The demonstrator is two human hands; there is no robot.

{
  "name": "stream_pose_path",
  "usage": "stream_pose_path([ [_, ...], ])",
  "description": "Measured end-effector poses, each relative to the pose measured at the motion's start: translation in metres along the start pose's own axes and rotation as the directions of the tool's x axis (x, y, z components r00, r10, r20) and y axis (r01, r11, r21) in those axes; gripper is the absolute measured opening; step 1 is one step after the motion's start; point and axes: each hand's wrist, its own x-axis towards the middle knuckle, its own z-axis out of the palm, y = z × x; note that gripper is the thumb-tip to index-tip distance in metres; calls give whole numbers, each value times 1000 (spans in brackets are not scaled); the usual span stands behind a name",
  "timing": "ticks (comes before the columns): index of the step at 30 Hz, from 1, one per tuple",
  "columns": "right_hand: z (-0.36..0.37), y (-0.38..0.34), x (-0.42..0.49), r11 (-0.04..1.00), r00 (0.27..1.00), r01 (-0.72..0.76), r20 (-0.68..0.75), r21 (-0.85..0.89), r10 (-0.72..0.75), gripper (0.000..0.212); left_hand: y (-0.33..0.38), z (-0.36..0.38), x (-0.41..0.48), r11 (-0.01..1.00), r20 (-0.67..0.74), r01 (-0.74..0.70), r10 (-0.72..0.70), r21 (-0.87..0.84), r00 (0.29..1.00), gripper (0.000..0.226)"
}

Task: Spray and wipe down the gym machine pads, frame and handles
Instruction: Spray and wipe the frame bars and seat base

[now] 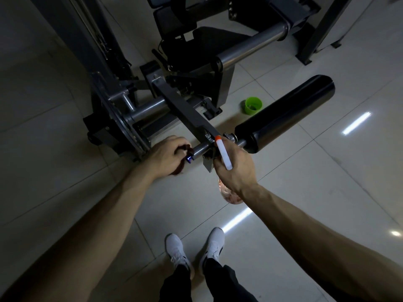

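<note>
A gym machine is seen from above in a dimly lit room, where it is being worked on by a person with two bare hands. A dark maroon cloth (177, 171) is gripped in the left hand (172, 153), whose fingers are curled round it. The hand is held at the near end of a thin chrome bar (201, 149); whether the cloth touches the metal cannot be told. A small blue glint is seen just under the fingers.

A clear, pink-tinted plastic spray bottle (224, 156) with a white head and orange nozzle tip is clasped by the right hand (235, 168), the fingers wrapped round its neck. The nozzle is pointed at the joint where the chrome bar is met by the dark grey steel frame arm (185, 105); the bottle's body hangs below the wrist.

A glossy black cylindrical roller pad (287, 114) is carried on the far end of the same bar, to the right of the bottle. A black padded seat (174, 20) and a thicker polished crossbar (250, 46) are seen further back.

A bright green plastic cup (253, 105) is left standing on the pale tiled floor (327, 192), between the frame and the roller pad. White trainers (176, 249) and black trousers are visible at the bottom edge.
</note>
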Motion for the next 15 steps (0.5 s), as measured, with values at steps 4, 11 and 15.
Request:
stream_pose_path([
  [4, -1, -3, -2, 1000, 1000, 5, 1, -20, -5, 61, 2, 19, -23, 963, -205, -75, 131, 260, 970, 21],
  [11, -5, -3, 0, 998, 999, 43, 17, -56, -42, 50, -9, 57, -55, 866, -249, -168, 314, 471, 916, 32],
  [15, -7, 0, 0, 997, 997, 36, 72, -63, -32, 53, -16, 72, -71, 984, -560, 74, -153, -161, 814, 18],
])
